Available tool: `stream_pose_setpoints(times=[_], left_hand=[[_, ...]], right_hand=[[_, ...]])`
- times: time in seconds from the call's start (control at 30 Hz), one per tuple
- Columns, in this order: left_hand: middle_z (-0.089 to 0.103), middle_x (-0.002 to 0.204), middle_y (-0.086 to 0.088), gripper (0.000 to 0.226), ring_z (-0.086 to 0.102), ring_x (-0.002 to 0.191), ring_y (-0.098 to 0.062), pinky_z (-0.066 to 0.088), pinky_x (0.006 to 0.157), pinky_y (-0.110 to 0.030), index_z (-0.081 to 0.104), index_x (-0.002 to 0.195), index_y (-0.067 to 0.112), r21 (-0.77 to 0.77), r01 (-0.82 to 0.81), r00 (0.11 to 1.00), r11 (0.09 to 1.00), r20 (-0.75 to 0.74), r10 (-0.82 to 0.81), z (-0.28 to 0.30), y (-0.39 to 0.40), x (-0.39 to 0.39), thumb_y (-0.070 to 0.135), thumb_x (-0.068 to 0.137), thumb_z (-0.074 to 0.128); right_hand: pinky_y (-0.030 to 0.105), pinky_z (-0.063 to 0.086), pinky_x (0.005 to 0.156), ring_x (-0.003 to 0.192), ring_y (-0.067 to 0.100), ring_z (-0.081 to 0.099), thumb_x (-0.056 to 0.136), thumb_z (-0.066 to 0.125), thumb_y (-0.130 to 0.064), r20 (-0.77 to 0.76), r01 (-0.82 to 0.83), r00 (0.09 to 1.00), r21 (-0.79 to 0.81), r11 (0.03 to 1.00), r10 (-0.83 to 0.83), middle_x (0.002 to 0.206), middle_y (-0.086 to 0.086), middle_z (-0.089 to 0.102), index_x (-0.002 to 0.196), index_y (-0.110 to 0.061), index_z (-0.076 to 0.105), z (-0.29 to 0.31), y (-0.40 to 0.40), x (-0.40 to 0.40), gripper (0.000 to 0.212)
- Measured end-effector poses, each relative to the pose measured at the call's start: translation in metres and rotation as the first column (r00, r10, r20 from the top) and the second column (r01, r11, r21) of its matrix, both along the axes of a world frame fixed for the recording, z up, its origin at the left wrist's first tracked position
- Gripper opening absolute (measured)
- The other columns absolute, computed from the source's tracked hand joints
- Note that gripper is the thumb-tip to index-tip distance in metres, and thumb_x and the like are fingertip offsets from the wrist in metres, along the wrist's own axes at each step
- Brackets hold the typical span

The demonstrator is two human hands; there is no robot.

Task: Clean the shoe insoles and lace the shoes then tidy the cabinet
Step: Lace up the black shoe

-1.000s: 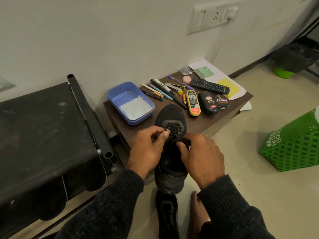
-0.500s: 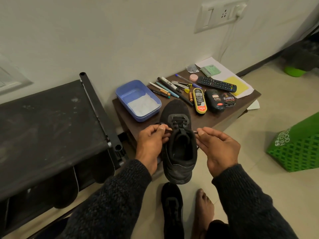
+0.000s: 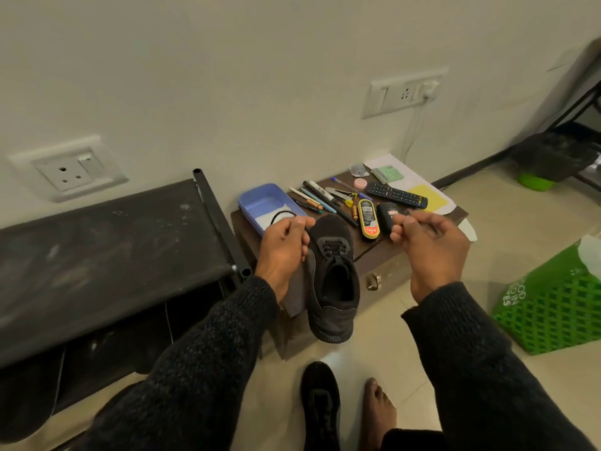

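A black shoe (image 3: 331, 275) lies toe-away on the front edge of a small brown cabinet (image 3: 387, 271), its heel hanging over the edge. My left hand (image 3: 284, 247) is raised to the left of the shoe, pinching one end of the black lace (image 3: 281, 215), which loops up above my fingers. My right hand (image 3: 426, 245) is raised to the right of the shoe, fingers pinched on the other lace end, which is blurred. A second black shoe (image 3: 320, 405) stands on the floor below, beside a bare foot (image 3: 379, 415).
On the cabinet top lie a blue tray (image 3: 257, 198) with white powder, pens, a remote (image 3: 396, 195), polish containers (image 3: 368, 218) and papers. A black shoe rack (image 3: 107, 245) stands left. A green basket (image 3: 553, 307) sits on the floor right.
Both hands have pulled apart and upward from the shoe's eyelets, drawing the lace ends out to each side. The camera has tilted up, showing more wall.
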State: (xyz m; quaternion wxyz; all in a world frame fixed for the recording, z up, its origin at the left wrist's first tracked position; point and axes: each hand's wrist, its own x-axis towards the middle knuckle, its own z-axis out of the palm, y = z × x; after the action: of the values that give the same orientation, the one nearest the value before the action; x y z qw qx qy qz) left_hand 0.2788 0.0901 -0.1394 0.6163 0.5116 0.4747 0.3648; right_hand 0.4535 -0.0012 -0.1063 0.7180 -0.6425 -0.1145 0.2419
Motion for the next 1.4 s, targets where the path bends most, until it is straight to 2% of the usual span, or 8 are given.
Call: stream_pose_setpoints(times=[0.17, 0.27, 0.4, 0.6, 1.03, 1.17, 1.27, 1.4], left_hand=[[0.055, 0.074, -0.006, 0.032, 0.049, 0.062, -0.019, 0.041, 0.055, -0.030, 0.072, 0.099, 0.021, 0.318, 0.015, 0.996, 0.948, -0.092, 0.015, 0.073, 0.013, -0.002, 0.022, 0.109, 0.042], [0.066, 0.106, -0.027, 0.031, 0.057, 0.101, -0.047, 0.053, 0.082, -0.047, 0.073, 0.105, 0.016, 0.445, 0.038, 0.988, 0.895, -0.149, 0.032, 0.126, 0.026, -0.007, 0.019, 0.108, 0.042], [0.070, 0.114, -0.016, 0.029, 0.063, 0.109, -0.035, 0.051, 0.093, -0.040, 0.075, 0.110, 0.014, 0.562, 0.090, 0.971, 0.822, -0.234, 0.053, 0.192, 0.033, -0.013, 0.021, 0.106, 0.047], [0.074, 0.099, -0.012, 0.021, 0.070, 0.093, -0.033, 0.058, 0.085, -0.041, 0.077, 0.102, 0.010, 0.620, 0.139, 0.958, 0.772, -0.280, 0.053, 0.249, 0.031, -0.016, 0.026, 0.099, 0.063], [0.075, 0.081, 0.003, 0.014, 0.070, 0.070, -0.014, 0.059, 0.070, -0.029, 0.081, 0.081, 0.011, 0.704, 0.230, 0.944, 0.672, -0.330, 0.022, 0.279, -0.001, 0.008, 0.017, 0.091, 0.073], [0.076, 0.092, 0.003, 0.013, 0.070, 0.085, -0.009, 0.055, 0.076, -0.018, 0.080, 0.101, 0.016, 0.705, 0.178, 0.974, 0.686, -0.224, -0.023, 0.273, -0.014, 0.006, 0.021, 0.090, 0.076], [0.072, 0.097, -0.002, 0.019, 0.071, 0.089, -0.019, 0.059, 0.079, -0.029, 0.072, 0.110, 0.021, 0.605, 0.085, 0.989, 0.792, -0.150, 0.009, 0.242, -0.015, 0.000, 0.018, 0.091, 0.069], [0.071, 0.115, -0.012, 0.028, 0.068, 0.107, -0.032, 0.058, 0.093, -0.045, 0.071, 0.116, 0.016, 0.337, 0.248, 0.928, 0.908, -0.352, -0.123, 0.170, -0.018, 0.003, 0.023, 0.089, 0.071]], right_hand=[[0.031, 0.063, 0.069, 0.073, 0.011, 0.074, 0.091, 0.069, -0.005, 0.359, -0.074, 0.928, -0.098, 0.992, 0.105, 0.087, 0.001, 0.078, 0.105, -0.016, 0.056, 0.069, 0.005, -0.005, 0.023], [0.039, 0.063, 0.077, 0.074, 0.012, 0.073, 0.090, 0.069, -0.011, 0.513, -0.090, 0.849, -0.096, 0.991, 0.127, 0.086, -0.002, 0.077, 0.104, -0.021, 0.053, 0.112, 0.007, -0.008, 0.023], [0.035, 0.063, 0.079, 0.072, 0.008, 0.073, 0.095, 0.063, -0.010, 0.617, -0.104, 0.778, -0.060, 0.993, 0.119, 0.087, -0.004, 0.077, 0.110, -0.018, 0.055, 0.162, 0.013, -0.016, 0.018], [0.040, 0.063, 0.081, 0.076, 0.021, 0.074, 0.102, 0.057, -0.014, 0.726, -0.199, 0.629, -0.196, 0.960, 0.278, 0.087, 0.004, 0.076, 0.095, -0.017, 0.070, 0.202, 0.020, -0.030, 0.015], [0.023, 0.061, 0.067, 0.077, 0.019, 0.071, 0.102, 0.057, -0.012, 0.591, -0.479, 0.631, -0.213, 0.852, 0.502, 0.093, 0.011, 0.074, 0.104, -0.003, 0.074, 0.204, 0.019, -0.049, 0.019], [0.028, 0.063, 0.070, 0.073, 0.021, 0.069, 0.099, 0.061, -0.011, 0.494, -0.535, 0.704, -0.103, 0.838, 0.510, 0.090, 0.018, 0.073, 0.094, -0.002, 0.074, 0.203, 0.021, -0.053, 0.016], [0.032, 0.064, 0.075, 0.075, 0.023, 0.069, 0.098, 0.064, -0.010, 0.485, -0.525, 0.714, -0.105, 0.845, 0.505, 0.093, 0.020, 0.074, 0.101, 0.003, 0.074, 0.202, 0.024, -0.049, 0.016], [0.030, 0.062, 0.075, 0.077, 0.021, 0.068, 0.097, 0.065, -0.006, 0.430, -0.556, 0.733, -0.068, 0.828, 0.527, 0.098, 0.025, 0.073, 0.105, 0.009, 0.071, 0.199, 0.030, -0.050, 0.018]])
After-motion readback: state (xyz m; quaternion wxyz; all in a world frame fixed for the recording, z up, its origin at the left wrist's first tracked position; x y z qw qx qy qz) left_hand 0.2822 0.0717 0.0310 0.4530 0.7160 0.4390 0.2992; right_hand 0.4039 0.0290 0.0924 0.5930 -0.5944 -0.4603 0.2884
